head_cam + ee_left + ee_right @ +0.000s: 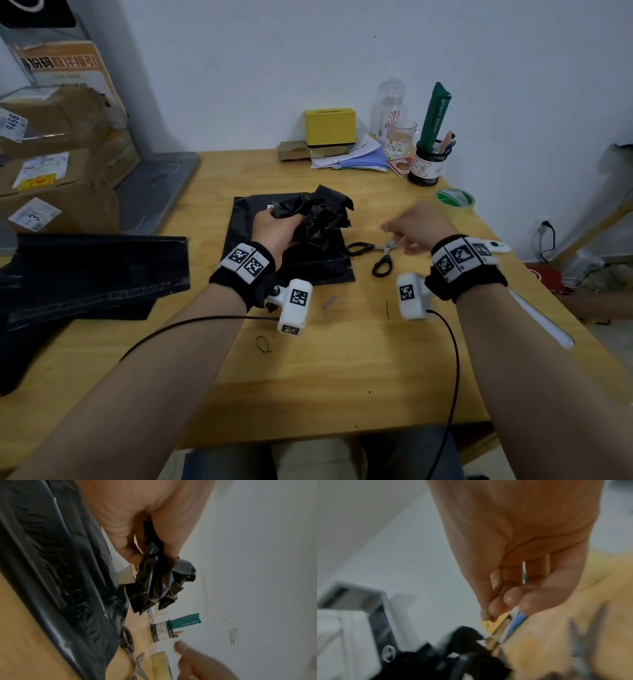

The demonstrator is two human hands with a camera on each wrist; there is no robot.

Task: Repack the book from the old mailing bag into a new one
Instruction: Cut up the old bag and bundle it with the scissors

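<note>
Clutching a crumpled wad of black plastic mailing bag (317, 219) in my left hand (275, 231), I have my fingers (132, 555) curled round it, and it sits raised just above a flat black plastic mailing bag (260, 212) that lies on the light wooden counter (342, 359). In the left wrist view the wad (159, 580) sticks out past my fingertips, creased and glossy. No book shows in any view; whether it is inside the flat bag I cannot tell.

My right hand (419, 224) hangs in the air to the right of the wad, blurred, above a pair of black-handled metal scissors (371, 255) that lie on the counter just beside the flat bag's right edge. From the right wrist view my right fingers (510, 596) are bent with the tips bunched near the thumb; whether they pinch anything I cannot tell, for the blur hides it.

To my left a stack of flat black plastic bags (92, 270) lies over the counter's edge. At the far side stand a yellow rectangular box (330, 126), a black mesh pen holder (426, 164) and a green-cored roll of clear tape (455, 200).
</note>
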